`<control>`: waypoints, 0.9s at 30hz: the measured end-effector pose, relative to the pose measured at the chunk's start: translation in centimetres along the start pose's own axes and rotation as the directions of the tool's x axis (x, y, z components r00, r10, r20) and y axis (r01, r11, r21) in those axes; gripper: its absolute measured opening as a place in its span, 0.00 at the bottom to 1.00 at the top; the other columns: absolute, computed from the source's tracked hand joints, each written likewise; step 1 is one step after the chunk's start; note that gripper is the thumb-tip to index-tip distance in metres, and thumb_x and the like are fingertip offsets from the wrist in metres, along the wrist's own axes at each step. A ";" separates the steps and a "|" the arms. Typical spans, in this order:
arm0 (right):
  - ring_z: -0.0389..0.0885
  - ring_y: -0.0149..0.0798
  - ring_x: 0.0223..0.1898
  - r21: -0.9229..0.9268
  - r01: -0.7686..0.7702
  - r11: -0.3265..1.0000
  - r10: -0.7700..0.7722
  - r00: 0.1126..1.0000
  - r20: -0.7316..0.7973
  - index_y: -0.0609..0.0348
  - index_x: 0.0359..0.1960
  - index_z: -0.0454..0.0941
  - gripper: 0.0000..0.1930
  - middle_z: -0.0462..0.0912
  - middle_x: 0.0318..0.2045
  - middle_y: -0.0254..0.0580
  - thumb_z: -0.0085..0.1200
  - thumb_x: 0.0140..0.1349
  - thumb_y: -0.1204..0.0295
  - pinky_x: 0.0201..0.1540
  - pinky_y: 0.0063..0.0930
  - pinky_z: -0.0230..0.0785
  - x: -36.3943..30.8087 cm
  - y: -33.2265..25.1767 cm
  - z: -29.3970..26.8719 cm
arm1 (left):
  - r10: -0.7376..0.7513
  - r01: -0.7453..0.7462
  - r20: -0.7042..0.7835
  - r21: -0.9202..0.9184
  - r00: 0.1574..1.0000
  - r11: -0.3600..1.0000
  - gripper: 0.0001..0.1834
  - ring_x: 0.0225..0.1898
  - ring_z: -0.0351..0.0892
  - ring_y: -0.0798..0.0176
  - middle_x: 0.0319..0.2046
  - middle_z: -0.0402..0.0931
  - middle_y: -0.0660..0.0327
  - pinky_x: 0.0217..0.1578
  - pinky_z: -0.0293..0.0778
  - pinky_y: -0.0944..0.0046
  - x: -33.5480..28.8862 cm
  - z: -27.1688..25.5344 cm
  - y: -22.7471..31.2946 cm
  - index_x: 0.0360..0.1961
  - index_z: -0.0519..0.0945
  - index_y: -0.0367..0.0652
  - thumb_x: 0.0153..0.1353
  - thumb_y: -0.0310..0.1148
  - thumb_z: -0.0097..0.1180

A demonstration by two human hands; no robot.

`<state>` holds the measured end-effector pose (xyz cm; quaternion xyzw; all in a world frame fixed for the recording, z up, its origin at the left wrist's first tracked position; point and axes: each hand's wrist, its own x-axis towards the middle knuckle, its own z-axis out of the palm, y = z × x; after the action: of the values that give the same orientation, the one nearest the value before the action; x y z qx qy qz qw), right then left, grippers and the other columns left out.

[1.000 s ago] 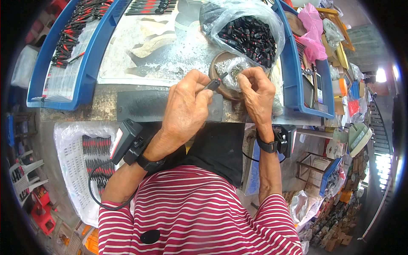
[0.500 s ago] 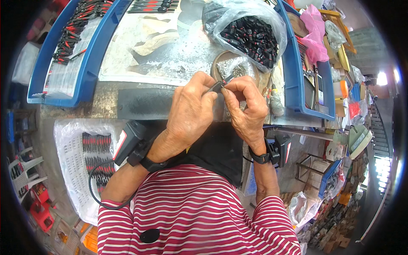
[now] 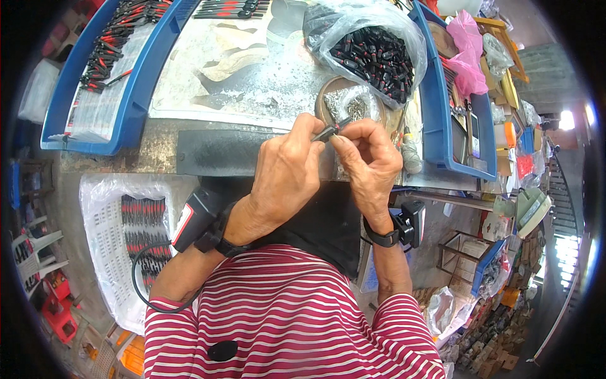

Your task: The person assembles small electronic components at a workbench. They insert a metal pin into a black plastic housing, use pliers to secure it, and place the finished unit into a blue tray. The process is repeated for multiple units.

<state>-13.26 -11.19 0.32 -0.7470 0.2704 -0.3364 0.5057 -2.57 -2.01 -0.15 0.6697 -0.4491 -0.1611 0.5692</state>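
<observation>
My left hand (image 3: 285, 169) pinches a small black plastic piece with a red detail (image 3: 325, 133) between thumb and fingertips. My right hand (image 3: 368, 165) closes its thumb and forefinger on the same piece near its far end. Fingertips cover part of it; whether a smaller part sits between them, I cannot tell. Just beyond my fingers stands a round brown dish (image 3: 321, 101) of small metal parts, perhaps screws. Behind it, a clear plastic bag (image 3: 319, 35) lies open, full of black pieces with red details (image 3: 374, 60).
A blue tray (image 3: 129, 114) of red-and-black tools stands at left; another blue tray (image 3: 435, 136) is at right. Below the bench edge, a white plastic basket (image 3: 104, 234) holds rows of similar tools. A dark mat strip (image 3: 218, 153) lies along the edge.
Both hands have shifted slightly, the right one a little down and right. The piece stays pinched between them, now tilted slightly differently.
</observation>
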 end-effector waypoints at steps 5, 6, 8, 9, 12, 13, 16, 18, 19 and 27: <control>0.73 0.22 0.28 0.367 -0.147 0.918 0.135 0.989 0.059 0.67 0.46 0.67 0.16 0.75 0.32 0.37 0.55 0.57 0.81 0.28 0.14 0.67 -0.1 -0.1 0.1 | 0.059 -0.059 0.012 -0.002 0.998 0.998 0.08 0.27 0.77 0.41 0.22 0.75 0.44 0.26 0.71 0.51 -0.3 -0.2 0.0 0.36 0.69 0.35 0.54 0.20 0.49; 0.74 0.23 0.28 0.386 -0.167 0.907 0.146 0.986 0.085 0.68 0.47 0.66 0.17 0.75 0.33 0.37 0.55 0.58 0.80 0.28 0.15 0.68 -0.1 -0.1 0.1 | 0.061 -0.061 0.024 -0.013 0.998 0.998 0.08 0.27 0.77 0.42 0.21 0.75 0.45 0.26 0.72 0.52 -0.3 -0.3 0.1 0.36 0.69 0.34 0.54 0.20 0.49; 0.76 0.25 0.28 0.327 -0.158 0.932 0.106 0.980 0.171 0.69 0.49 0.67 0.15 0.76 0.32 0.39 0.52 0.60 0.80 0.30 0.16 0.70 -0.1 -0.1 0.0 | 0.056 -0.054 0.041 -0.039 0.998 0.998 0.08 0.26 0.79 0.44 0.21 0.75 0.46 0.26 0.72 0.53 -0.4 -0.5 0.2 0.36 0.69 0.34 0.54 0.20 0.48; 0.76 0.26 0.28 0.342 -0.167 0.925 0.107 0.976 0.189 0.69 0.48 0.68 0.15 0.77 0.31 0.39 0.52 0.60 0.80 0.30 0.16 0.70 -0.2 -0.1 -0.1 | 0.048 -0.045 0.049 -0.055 0.998 0.997 0.07 0.26 0.79 0.46 0.21 0.76 0.46 0.26 0.73 0.55 -0.4 -0.6 0.4 0.36 0.69 0.33 0.55 0.20 0.47; 0.76 0.26 0.26 0.372 -0.192 0.908 0.118 0.970 0.212 0.69 0.46 0.69 0.13 0.77 0.27 0.39 0.52 0.60 0.79 0.29 0.17 0.71 -0.4 -0.2 -0.1 | -0.068 0.088 0.125 -0.163 0.990 0.983 0.08 0.29 0.81 0.58 0.25 0.78 0.50 0.29 0.74 0.63 -0.6 -1.2 0.8 0.37 0.70 0.31 0.55 0.18 0.48; 0.76 0.26 0.26 0.372 -0.198 0.907 0.129 0.971 0.202 0.70 0.46 0.69 0.13 0.77 0.26 0.38 0.52 0.60 0.79 0.29 0.17 0.71 -0.5 -0.3 -0.1 | -0.091 0.122 0.145 -0.215 0.985 0.969 0.08 0.30 0.81 0.63 0.27 0.79 0.51 0.30 0.74 0.67 -0.6 -1.4 0.9 0.38 0.70 0.30 0.56 0.17 0.48; 0.76 0.26 0.25 0.338 -0.263 0.903 0.184 0.951 0.248 0.70 0.45 0.71 0.12 0.78 0.25 0.38 0.53 0.61 0.77 0.28 0.17 0.71 -0.6 -0.5 -0.4 | -0.218 0.292 0.245 -0.326 0.945 0.899 0.08 0.29 0.77 0.71 0.28 0.78 0.58 0.29 0.72 0.72 -0.6 -2.0 1.0 0.39 0.70 0.31 0.57 0.20 0.48; 0.76 0.26 0.24 0.367 -0.322 0.873 0.227 0.933 0.279 0.70 0.43 0.72 0.11 0.78 0.25 0.38 0.52 0.61 0.75 0.28 0.17 0.71 -0.7 -0.6 -0.5 | -0.299 0.423 0.339 -0.389 0.892 0.819 0.09 0.27 0.74 0.74 0.27 0.77 0.61 0.26 0.69 0.75 -0.5 -2.5 0.9 0.40 0.70 0.32 0.58 0.22 0.49; 0.76 0.26 0.24 0.411 -0.349 0.842 0.244 0.927 0.285 0.70 0.42 0.73 0.11 0.78 0.24 0.38 0.52 0.62 0.74 0.27 0.16 0.70 -0.7 -0.6 -0.5 | -0.334 0.485 0.386 -0.414 0.860 0.770 0.09 0.26 0.72 0.76 0.27 0.76 0.62 0.25 0.67 0.77 -0.5 -2.8 0.9 0.40 0.70 0.33 0.58 0.23 0.50; 0.72 0.25 0.20 0.437 -0.358 0.825 0.276 0.930 0.241 0.68 0.38 0.75 0.09 0.76 0.22 0.35 0.52 0.62 0.72 0.23 0.15 0.64 -0.9 -0.4 0.2 | -0.405 0.614 0.470 -0.498 0.784 0.612 0.09 0.18 0.62 0.79 0.22 0.74 0.64 0.18 0.55 0.80 -0.6 -3.5 1.5 0.38 0.71 0.37 0.60 0.31 0.51</control>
<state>-13.66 -10.25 0.47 -0.5706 0.2569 -0.2392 0.7424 -0.97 0.65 2.08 0.5067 -0.2400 -0.5613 0.6089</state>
